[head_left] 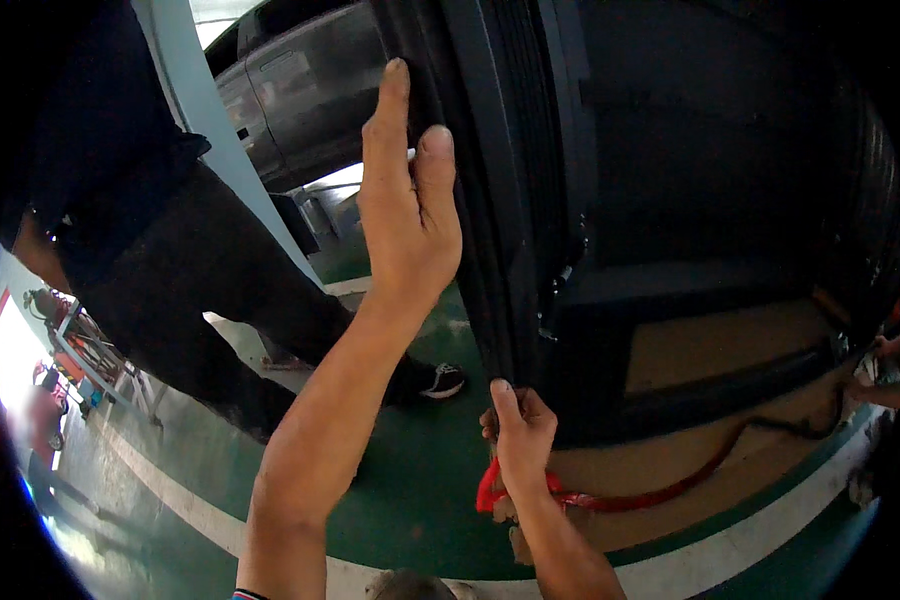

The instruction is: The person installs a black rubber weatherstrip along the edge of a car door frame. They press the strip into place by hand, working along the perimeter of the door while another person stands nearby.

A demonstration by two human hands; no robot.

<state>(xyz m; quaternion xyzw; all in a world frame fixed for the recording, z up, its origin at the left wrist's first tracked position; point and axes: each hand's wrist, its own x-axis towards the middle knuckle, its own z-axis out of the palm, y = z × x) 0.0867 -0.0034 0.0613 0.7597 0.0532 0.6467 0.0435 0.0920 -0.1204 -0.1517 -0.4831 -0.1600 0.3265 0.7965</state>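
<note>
A long black edge strip, rubber-like, runs down the side of a large dark panel. My left hand lies along the upper part of this edge, fingers stretched upward and thumb apart. Near the strip's lower end, my right hand has its thumb on top and its fingers curled around it. Below the right hand, a red band or hose trails across brown sheeting to the right. What lies behind the left palm is hidden.
A person in dark clothes stands close on the left, one shoe near the strip. Another person's hand shows at the right rim. A grey car and a pale post stand behind. Pale lines cross the green floor.
</note>
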